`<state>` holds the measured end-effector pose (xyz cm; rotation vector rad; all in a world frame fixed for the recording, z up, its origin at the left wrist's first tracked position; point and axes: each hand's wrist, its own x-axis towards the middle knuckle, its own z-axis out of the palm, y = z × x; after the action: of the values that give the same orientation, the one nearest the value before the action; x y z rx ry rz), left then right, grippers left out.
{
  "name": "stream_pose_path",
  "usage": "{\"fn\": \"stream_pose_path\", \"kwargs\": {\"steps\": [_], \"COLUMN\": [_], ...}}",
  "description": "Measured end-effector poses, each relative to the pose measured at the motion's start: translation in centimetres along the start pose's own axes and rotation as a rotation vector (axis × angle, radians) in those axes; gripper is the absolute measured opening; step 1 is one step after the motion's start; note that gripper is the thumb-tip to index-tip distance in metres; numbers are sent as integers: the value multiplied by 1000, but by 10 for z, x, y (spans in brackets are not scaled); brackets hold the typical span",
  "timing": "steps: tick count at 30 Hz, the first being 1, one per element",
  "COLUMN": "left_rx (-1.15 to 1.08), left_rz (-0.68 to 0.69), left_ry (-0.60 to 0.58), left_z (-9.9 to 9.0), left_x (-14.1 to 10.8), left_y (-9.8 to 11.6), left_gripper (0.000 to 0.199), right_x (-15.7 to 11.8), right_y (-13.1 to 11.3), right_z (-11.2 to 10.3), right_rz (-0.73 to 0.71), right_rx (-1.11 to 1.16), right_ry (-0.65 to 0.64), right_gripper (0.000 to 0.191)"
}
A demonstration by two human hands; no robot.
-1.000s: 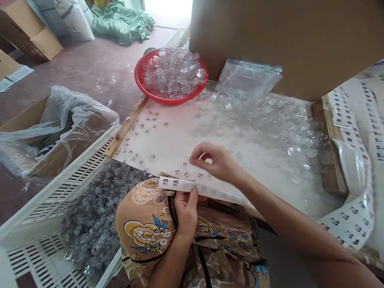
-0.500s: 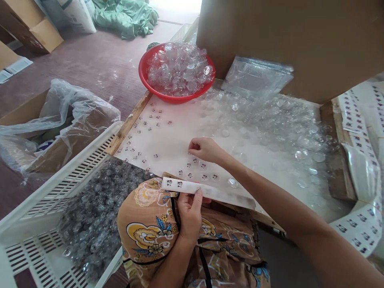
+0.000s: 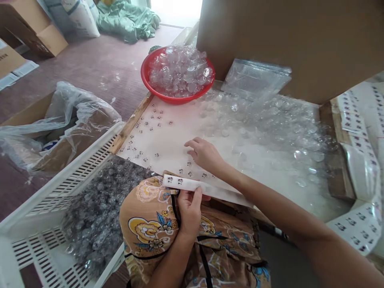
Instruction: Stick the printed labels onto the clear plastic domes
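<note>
My left hand [image 3: 191, 208] pinches a white sticker strip [image 3: 216, 191] between thumb and fingers, just above my lap. Two small panda prints show at the strip's left end. Over the white tabletop [image 3: 168, 140], my right hand [image 3: 205, 155] hovers palm down, fingers apart and nothing visible between them. Several clear round pieces with panda stickers [image 3: 189, 174] lie close below it, some partly hidden by the hand and wrist. More pieces with pandas are scattered toward the table's left edge.
A red basin [image 3: 177, 100] heaped with clear discs stands at the back. Loose clear discs [image 3: 264, 120] cover the table's right side, near plastic bags [image 3: 256, 78]. A white crate [image 3: 75, 172] of finished-looking pieces sits left; sticker sheets [image 3: 357, 224] hang right. A wooden rail [image 3: 132, 122] edges the table.
My right hand's fingers have gone from pinched together to spread apart, and the hand has shifted slightly left. My left hand still holds the strip. The camera view has shifted slightly.
</note>
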<state>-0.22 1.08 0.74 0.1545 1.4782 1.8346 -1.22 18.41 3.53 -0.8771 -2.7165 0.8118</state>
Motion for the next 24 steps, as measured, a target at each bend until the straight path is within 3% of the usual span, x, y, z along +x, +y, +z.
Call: {"fn": "stream_pose_path", "kwargs": {"steps": [5,11,14,18,21,24], "left_rx": [7,-11,-6,2,7,5], "left_rz": [3,52,34,1,-13,-20], "left_ry": [-20,-39,-17,7,8,0], "left_z": [0,1,1,1,0,0], "left_x": [1,3,2,1,0,0], "left_y": [0,0,0,0,1,0], "left_gripper": [34,32,32,34,35,33], "right_x": [-36,-52,-36,2,21,27], "right_y": [-31,-45,-30,17,50,63], "right_z": [-16,-19,-27,-36,-35,-29], "right_rz": [-89,-218,-224,91,252,280], "right_rx": [381,280,383,374,318,264], "right_ry": [-301,-190,-133,50,30,-21], "right_gripper": [6,8,6,11,11,10]}}
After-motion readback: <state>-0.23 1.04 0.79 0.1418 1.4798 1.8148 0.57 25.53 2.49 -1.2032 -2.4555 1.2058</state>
